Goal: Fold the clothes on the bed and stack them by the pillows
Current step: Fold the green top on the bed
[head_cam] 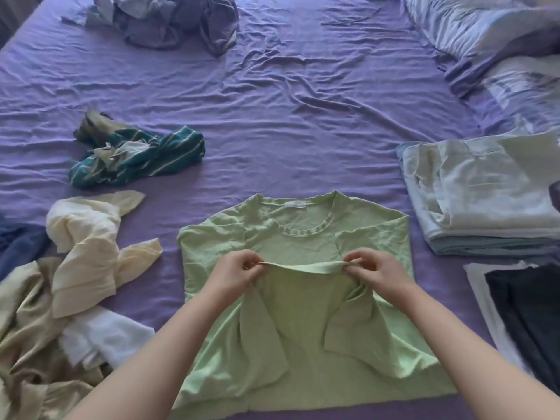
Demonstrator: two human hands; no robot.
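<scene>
A light green T-shirt (303, 225) lies flat on the purple bed sheet (272, 116), collar away from me, both sleeves folded inward. My left hand (233, 271) and my right hand (378, 271) each pinch one end of a raised fold of the shirt's fabric, lifted above its middle. A stack of folded pale clothes (485, 195) rests at the right, near the pillows (491, 40). A second folded pile with a dark garment (527, 313) on top sits below that stack.
Unfolded clothes lie around: a teal striped garment (136, 159) at left, cream and beige pieces (85, 253) with a white one (106, 338) at lower left, a blue item (18, 247) at the left edge, a grey-blue heap (169, 19) at the far end.
</scene>
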